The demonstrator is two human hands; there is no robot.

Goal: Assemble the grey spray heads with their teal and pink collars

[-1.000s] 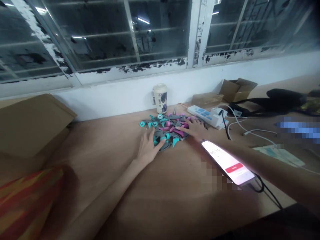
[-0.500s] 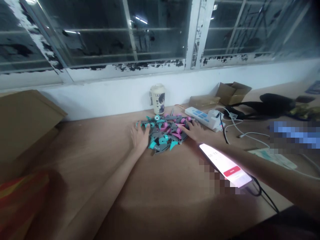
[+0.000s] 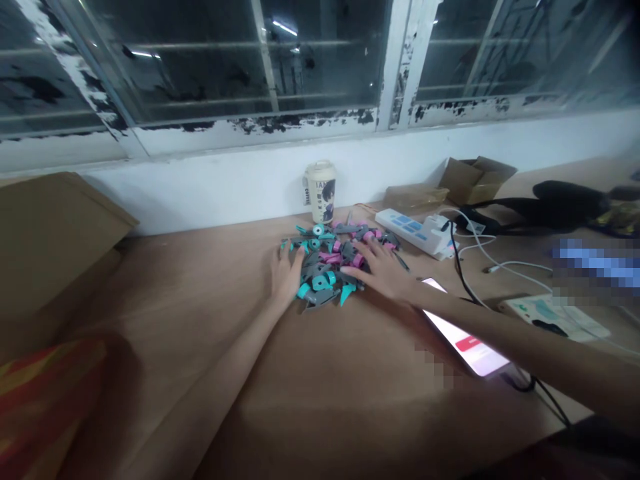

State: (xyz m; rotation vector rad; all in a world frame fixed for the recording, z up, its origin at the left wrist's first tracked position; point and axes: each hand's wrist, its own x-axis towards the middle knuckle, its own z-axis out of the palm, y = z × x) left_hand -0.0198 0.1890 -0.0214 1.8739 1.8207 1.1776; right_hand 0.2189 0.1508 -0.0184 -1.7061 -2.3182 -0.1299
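Note:
A loose pile of small plastic parts (image 3: 325,260) in grey, teal and pink lies on the wooden table (image 3: 320,373); they look like spray-nozzle or trigger pieces, but their exact kind I cannot tell. My left hand (image 3: 287,272) rests at the pile's left edge, thumb and fingers apart, touching the teal and grey parts. Over the right side of the heap, my right hand (image 3: 383,270) lies with spread fingers on pink and grey parts. Neither hand grips a single piece. Some parts are hidden under the right fingers.
Behind the pile stands a paper coffee cup (image 3: 321,192). To the right are a power strip (image 3: 417,230), white cables, a lit phone (image 3: 467,333) under my right forearm, and an open cardboard box (image 3: 477,180). A large cardboard box (image 3: 60,233) stands left.
My right hand has moved left and slightly nearer over the pile, its fingers spread on the parts. My left hand stays at the left edge. The camera view has shifted slightly.

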